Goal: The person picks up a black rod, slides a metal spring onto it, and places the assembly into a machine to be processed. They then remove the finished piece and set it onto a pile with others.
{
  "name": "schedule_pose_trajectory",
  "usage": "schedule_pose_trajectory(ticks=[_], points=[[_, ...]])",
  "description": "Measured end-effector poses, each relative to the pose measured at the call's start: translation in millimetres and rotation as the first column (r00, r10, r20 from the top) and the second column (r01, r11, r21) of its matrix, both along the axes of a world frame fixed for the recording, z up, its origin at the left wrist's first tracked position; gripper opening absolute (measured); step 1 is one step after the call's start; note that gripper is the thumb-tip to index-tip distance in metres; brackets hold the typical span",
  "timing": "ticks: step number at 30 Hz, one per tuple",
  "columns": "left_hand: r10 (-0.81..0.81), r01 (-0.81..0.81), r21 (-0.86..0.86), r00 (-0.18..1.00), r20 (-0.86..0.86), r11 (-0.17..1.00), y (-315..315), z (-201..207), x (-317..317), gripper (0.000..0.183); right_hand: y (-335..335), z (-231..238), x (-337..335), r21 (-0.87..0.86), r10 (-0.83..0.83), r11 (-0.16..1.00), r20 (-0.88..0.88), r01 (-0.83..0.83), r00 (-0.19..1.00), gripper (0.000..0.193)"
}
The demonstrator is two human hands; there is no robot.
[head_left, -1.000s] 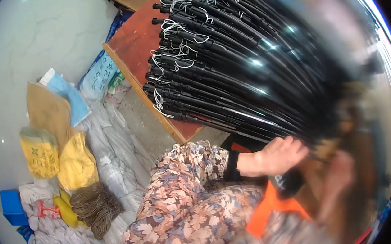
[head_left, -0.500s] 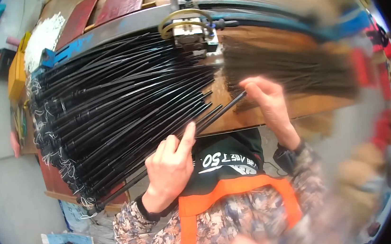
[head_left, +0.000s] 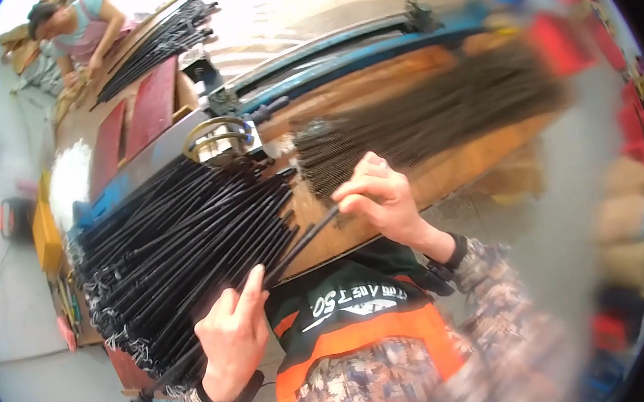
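"Across the near edge of the surface (head_left: pixel 482 154), a black rod (head_left: pixel 310 238) slants from mid-view toward eight o'clock; near three o'clock, the right hand's grip (head_left: pixel 378 195) pinches its end, thumb against fingers."

"And the left hand's grip (head_left: pixel 234 332), at seven?"

"Forefinger extended along the rod; whether the rest closes on it, we cannot tell."

"What might go wrong, in our judgement?"

"A light pinch could let that slim end slip. A sideways pull could drag others from the black bundle (head_left: pixel 185 239) at nine o'clock, packed tight enough, we think, for its pale cords (head_left: pixel 126 335) to snag."

"And around us?"

"Bare brown wood borders a blurred dark pile (head_left: pixel 423 116) at two o'clock. Red boards (head_left: pixel 154 101) lie at ten, a co-worker (head_left: pixel 84 30) beyond; pale floor (head_left: pixel 44 395) spreads at eight."
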State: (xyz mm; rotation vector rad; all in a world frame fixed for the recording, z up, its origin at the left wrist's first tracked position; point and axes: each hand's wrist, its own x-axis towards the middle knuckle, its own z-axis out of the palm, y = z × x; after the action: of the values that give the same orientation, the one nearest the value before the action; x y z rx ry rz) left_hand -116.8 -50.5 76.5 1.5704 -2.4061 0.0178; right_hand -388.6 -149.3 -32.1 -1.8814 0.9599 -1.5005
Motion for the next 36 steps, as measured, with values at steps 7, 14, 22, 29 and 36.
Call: schedule_pose_trajectory(ticks=[7,14,22,29,36], points=[[-0.072,0.071,0.03,0.997,0.02,0.997,-23,7,1,0.044,-7,10,-17,-0.092,0.023,0.995,-0.108,-0.033,0.994,0.017],[-0.304,0.304,0.009,0.952,-0.036,0.953,-93,11,-8,0.028,-32,21,-16,-0.368,-0.032,0.925,-0.317,-0.092,0.948,0.076],[-0.397,0.408,-0.037,0.903,0.163,0.912,-172,20,-29,0.032,-64,7,-72,-0.177,-0.31,0.95,-0.393,0.259,0.866,0.061],[-0.343,0.379,-0.132,0.91,0.231,0.916,-212,25,-26,0.039,-121,-14,-124,-0.076,-0.224,0.973,-0.552,0.219,0.803,0.055],[-0.31,0.337,-0.161,0.935,0.173,0.928,-217,23,-24,0.03,-166,-39,-131,-0.383,-0.498,0.857,-0.447,0.344,0.743,0.035]])
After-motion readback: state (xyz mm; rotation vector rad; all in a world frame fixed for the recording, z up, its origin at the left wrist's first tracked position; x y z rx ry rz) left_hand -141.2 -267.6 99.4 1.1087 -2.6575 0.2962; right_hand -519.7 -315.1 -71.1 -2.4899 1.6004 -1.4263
